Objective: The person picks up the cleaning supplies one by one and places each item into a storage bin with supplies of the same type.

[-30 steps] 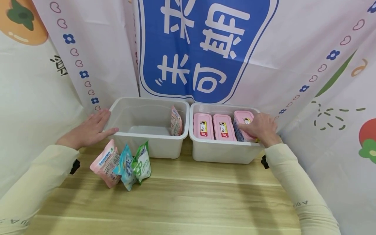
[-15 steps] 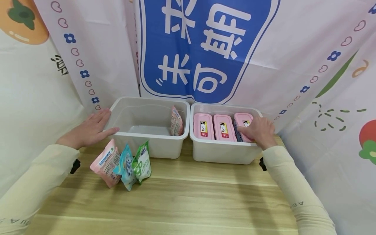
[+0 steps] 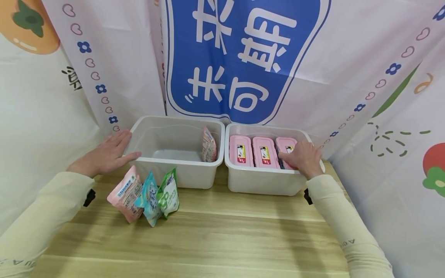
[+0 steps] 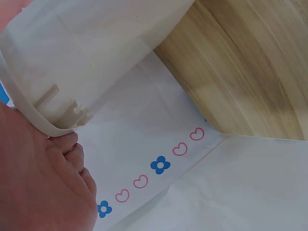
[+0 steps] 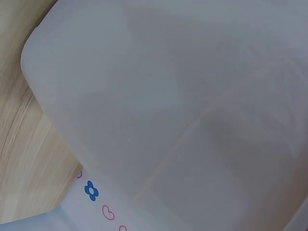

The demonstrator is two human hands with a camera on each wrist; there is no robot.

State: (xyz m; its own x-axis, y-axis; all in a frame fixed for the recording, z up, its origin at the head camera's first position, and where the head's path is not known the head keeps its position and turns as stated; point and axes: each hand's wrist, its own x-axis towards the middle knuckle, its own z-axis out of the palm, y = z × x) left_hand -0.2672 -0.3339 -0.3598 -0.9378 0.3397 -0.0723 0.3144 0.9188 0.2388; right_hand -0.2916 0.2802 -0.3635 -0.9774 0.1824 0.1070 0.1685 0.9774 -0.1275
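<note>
My right hand [image 3: 304,158] grips the pink-lidded box [image 3: 287,146] at the right end of the right-hand white bin [image 3: 265,181]. Its thumb lies on the near side of the lid; the far fingers are hidden. Beside it in that bin stand two more pink-lidded boxes, the middle box [image 3: 265,151] and the left box [image 3: 241,150]. My left hand [image 3: 106,151] rests with straight fingers on the left rim of the left-hand white bin [image 3: 175,172]. One pink pouch [image 3: 209,145] stands in that bin against its right wall.
On the wooden table [image 3: 194,239], in front of the left bin, stand a pink pouch [image 3: 126,196], a blue pouch [image 3: 150,199] and a green-and-white pouch [image 3: 168,194]. Printed cloth [image 3: 139,50] hangs behind the bins and at both sides.
My right hand has moved slightly left and down with the right-hand pink-lidded box, which now sits lower and closer to the middle one. My left hand stays put.
</note>
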